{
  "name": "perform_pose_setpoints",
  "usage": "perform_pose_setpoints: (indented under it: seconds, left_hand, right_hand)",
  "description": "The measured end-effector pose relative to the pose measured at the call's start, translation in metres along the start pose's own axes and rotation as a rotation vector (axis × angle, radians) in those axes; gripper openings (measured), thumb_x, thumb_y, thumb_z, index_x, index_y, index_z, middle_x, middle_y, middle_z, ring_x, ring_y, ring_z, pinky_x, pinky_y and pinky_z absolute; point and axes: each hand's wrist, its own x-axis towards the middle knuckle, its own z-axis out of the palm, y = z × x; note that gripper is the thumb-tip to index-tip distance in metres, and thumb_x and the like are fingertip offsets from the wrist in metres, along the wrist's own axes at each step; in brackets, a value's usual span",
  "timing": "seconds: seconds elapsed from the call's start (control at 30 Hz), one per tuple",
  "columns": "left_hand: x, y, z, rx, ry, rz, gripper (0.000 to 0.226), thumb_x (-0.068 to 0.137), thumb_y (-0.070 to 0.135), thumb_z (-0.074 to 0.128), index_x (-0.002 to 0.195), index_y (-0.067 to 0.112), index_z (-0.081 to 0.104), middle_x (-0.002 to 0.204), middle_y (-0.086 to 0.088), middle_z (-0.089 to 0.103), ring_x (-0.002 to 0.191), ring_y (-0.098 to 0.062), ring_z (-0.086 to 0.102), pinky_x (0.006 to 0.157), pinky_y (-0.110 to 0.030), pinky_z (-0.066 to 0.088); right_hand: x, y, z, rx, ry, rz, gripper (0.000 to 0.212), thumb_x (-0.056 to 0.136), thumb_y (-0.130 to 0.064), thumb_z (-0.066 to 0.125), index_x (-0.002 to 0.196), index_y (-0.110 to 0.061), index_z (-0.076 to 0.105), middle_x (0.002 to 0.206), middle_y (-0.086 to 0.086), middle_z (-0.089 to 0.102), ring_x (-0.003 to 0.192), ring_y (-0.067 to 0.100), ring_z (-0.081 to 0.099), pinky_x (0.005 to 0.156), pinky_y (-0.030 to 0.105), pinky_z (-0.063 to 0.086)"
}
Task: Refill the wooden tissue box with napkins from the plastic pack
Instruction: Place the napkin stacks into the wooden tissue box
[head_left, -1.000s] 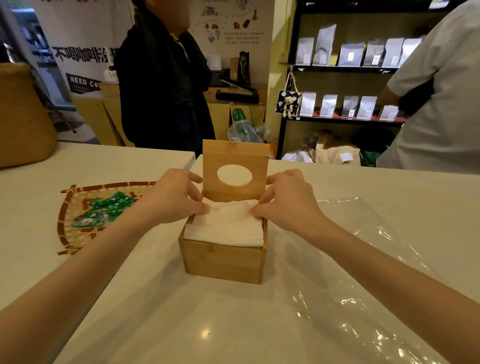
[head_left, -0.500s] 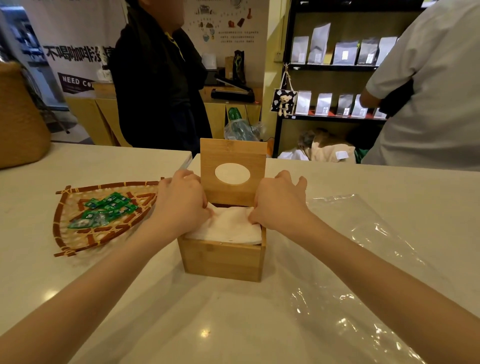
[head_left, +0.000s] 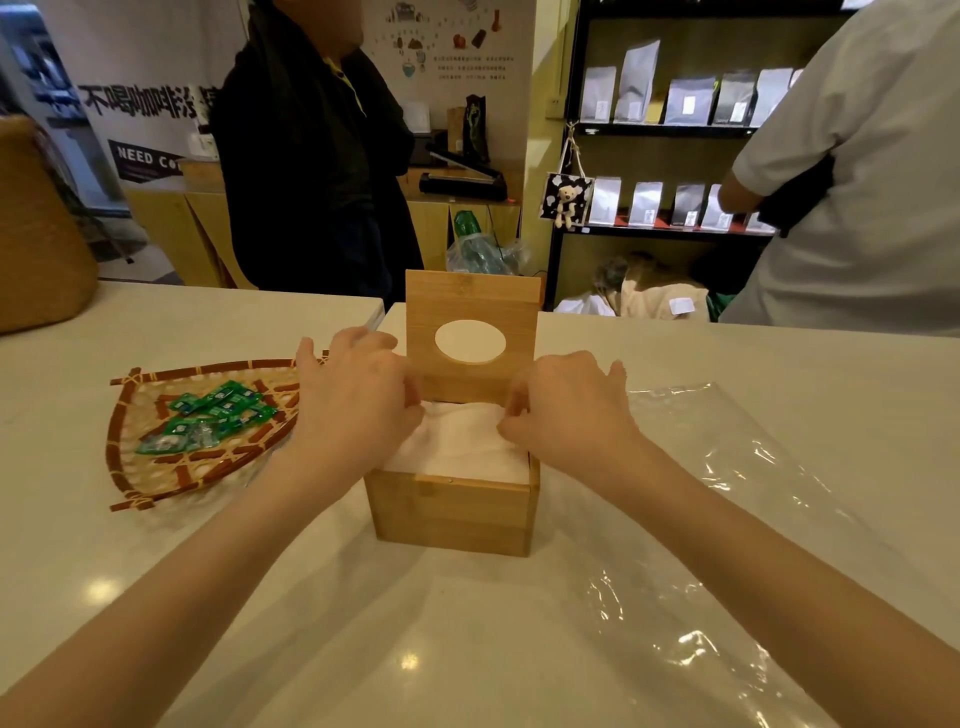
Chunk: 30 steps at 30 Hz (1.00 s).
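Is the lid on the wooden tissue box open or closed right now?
Open. The wooden lid with the oval hole stands upright behind the square wooden tissue box, exposing the white napkins inside.

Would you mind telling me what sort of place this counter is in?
Most likely a small coffee shop: shelves of sealed bags line the back wall, a banner reads "NEED CO", and the counter holds a basket of green sachets.

White napkins (head_left: 457, 447), tan wooden box (head_left: 454, 514).
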Motion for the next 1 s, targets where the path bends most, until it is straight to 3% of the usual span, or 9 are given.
perform_pose_setpoints:
  seconds: [0.1,0.2,0.47,0.57,0.63,0.7,0.8,0.9,1.0]
  left_hand:
    - [0.005,-0.008,-0.012,-0.139,-0.325,0.032,0.028,0.073,0.041,0.068,0.1,0.037,0.065,0.147,0.0,0.036,0.136,-0.025,0.023,0.109,-0.061,0.019]
    - [0.01,-0.011,-0.01,0.016,-0.493,0.07,0.055,0.069,0.049,0.069,0.121,0.043,0.051,0.153,0.002,0.021,0.141,-0.026,0.007,0.111,-0.064,0.009]
    - [0.009,-0.005,0.0,0.222,-0.508,0.094,0.06,0.074,0.04,0.067,0.129,0.042,0.042,0.156,0.001,0.011,0.142,-0.031,-0.006,0.106,-0.07,0.002]
    - [0.01,-0.003,-0.001,0.239,-0.53,0.099,0.055,0.079,0.028,0.063,0.128,0.04,0.043,0.154,0.0,0.017,0.142,-0.03,-0.006,0.105,-0.07,-0.001]
    - [0.011,-0.001,-0.001,0.239,-0.554,0.092,0.054,0.081,0.022,0.06,0.129,0.039,0.043,0.153,-0.001,0.02,0.142,-0.03,-0.005,0.106,-0.069,-0.002]
    - [0.012,0.0,-0.002,0.25,-0.575,0.1,0.053,0.082,0.018,0.058,0.129,0.037,0.043,0.152,0.0,0.025,0.142,-0.03,-0.004,0.105,-0.069,-0.002]
    - [0.015,0.002,-0.002,0.276,-0.617,0.109,0.053,0.083,0.016,0.058,0.131,0.034,0.043,0.149,-0.001,0.03,0.142,-0.03,-0.004,0.106,-0.069,-0.004]
    - [0.016,0.004,0.0,0.308,-0.639,0.116,0.052,0.083,0.016,0.057,0.13,0.033,0.044,0.149,-0.004,0.03,0.142,-0.031,-0.005,0.106,-0.069,-0.006]
    - [0.018,0.0,-0.002,0.276,-0.636,0.123,0.049,0.08,0.026,0.061,0.126,0.036,0.047,0.148,-0.002,0.032,0.142,-0.031,-0.002,0.104,-0.068,-0.01]
  right_hand:
    - [-0.001,0.002,-0.01,0.129,-0.259,0.023,0.03,0.073,-0.035,0.069,0.1,-0.022,0.066,0.106,0.002,0.061,0.11,0.025,0.046,0.101,0.054,0.034]
    - [0.002,0.0,-0.009,0.02,-0.373,0.0,0.039,0.069,-0.037,0.071,0.102,-0.018,0.063,0.104,0.004,0.057,0.114,0.028,0.037,0.102,0.055,0.031]
    - [0.008,-0.007,-0.011,-0.187,-0.529,-0.012,0.025,0.077,-0.035,0.063,0.07,-0.019,0.046,0.097,0.005,0.047,0.119,0.035,0.039,0.105,0.071,0.012]
    - [0.009,-0.008,-0.014,-0.196,-0.592,-0.026,0.023,0.078,-0.032,0.061,0.069,-0.018,0.045,0.081,0.001,0.047,0.105,0.032,0.046,0.101,0.065,0.023]
    - [0.01,-0.008,-0.015,-0.177,-0.637,-0.041,0.028,0.078,-0.029,0.061,0.062,-0.018,0.041,0.071,0.001,0.043,0.09,0.03,0.045,0.083,0.052,0.031]
    - [0.013,-0.008,-0.015,-0.177,-0.663,-0.046,0.031,0.078,-0.028,0.061,0.06,-0.018,0.038,0.069,0.001,0.04,0.085,0.028,0.042,0.074,0.047,0.027]
    - [0.014,-0.01,-0.013,-0.211,-0.662,-0.025,0.033,0.078,-0.026,0.061,0.059,-0.018,0.035,0.07,0.002,0.039,0.087,0.029,0.041,0.076,0.049,0.029]
    - [0.013,-0.015,-0.012,-0.27,-0.651,-0.002,0.029,0.079,-0.023,0.058,0.061,-0.017,0.036,0.083,0.005,0.046,0.099,0.032,0.046,0.098,0.068,0.024]
    - [0.013,-0.01,-0.015,-0.21,-0.648,-0.054,0.028,0.079,-0.034,0.063,0.064,-0.017,0.047,0.078,0.002,0.049,0.093,0.028,0.047,0.089,0.052,0.035]
